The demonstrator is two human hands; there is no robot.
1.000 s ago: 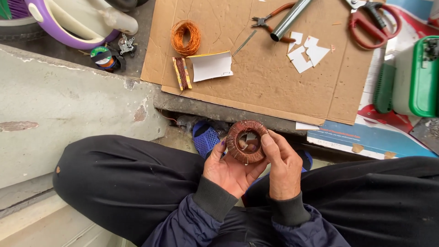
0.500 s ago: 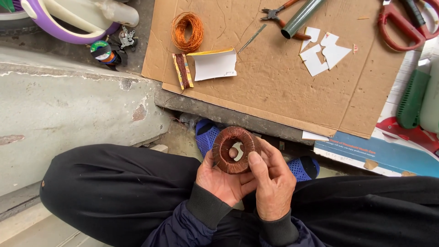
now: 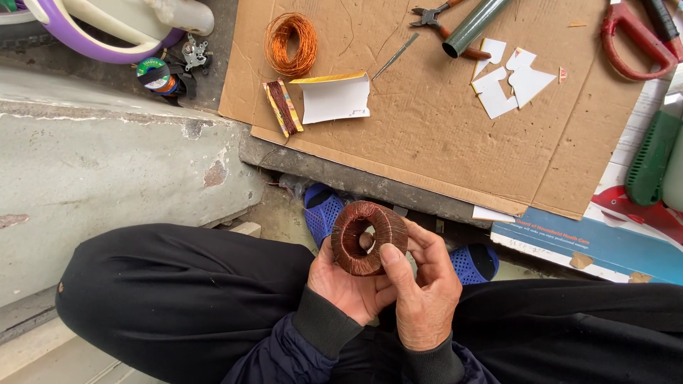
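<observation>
Coil (image 3: 368, 236), a ring wound in reddish copper wire, sits upright between both hands above the person's lap, its open centre facing up toward the camera. Left hand (image 3: 348, 284) cups it from below and behind, fingers curled under the ring so that the palm bears the weight. Right hand (image 3: 420, 291) closes on the near right side, thumb pressed flat on the front face of the winding and the other fingers wrapped round the outer rim; neither hand is spread, both are gripped on the ring. I cannot tell whether a loose wire end is pinched under the thumb. By the look of it the step in hand is checking or turning the wound ring, with winding largely done, since the copper covers the whole visible face evenly. A next move would call for a steady hold by the left hand while the right shifts its grip, and care not to scrape the thin wire. On the cardboard (image 3: 441, 135) ahead lie a loose hank of orange wire (image 3: 291, 43), a folded white card (image 3: 334, 97), pliers (image 3: 437, 18), a green tube (image 3: 475, 25) and cut paper scraps (image 3: 512, 82), all well apart from the hands. Blue shoes (image 3: 324, 210) show just beyond the ring.
</observation>
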